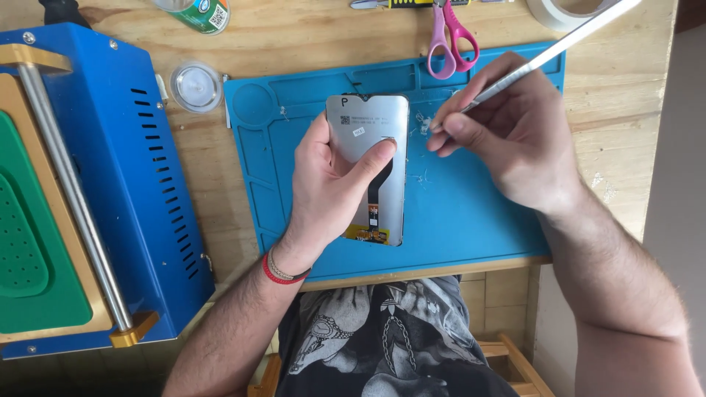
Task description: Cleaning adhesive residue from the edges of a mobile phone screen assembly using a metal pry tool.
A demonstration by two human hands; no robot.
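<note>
My left hand (329, 180) holds a phone screen panel (368, 125) back side up above the blue work mat (471, 220). The thumb presses across its grey metal back, near a black flex cable that runs down to an orange connector at the bottom edge. My right hand (515, 136) grips a long thin metal tool (559, 45) like a pen. Its tip is hidden between my fingertips, just right of the panel's upper right edge and apart from it. Small clear scraps (422, 125) lie on the mat beside the panel.
A blue machine (140, 169) with a green pad and a steel bar fills the left side. Pink scissors (450, 40), a clear round lid (195, 86), a green can (198, 11) and a tape roll (566, 11) lie at the back of the wooden table.
</note>
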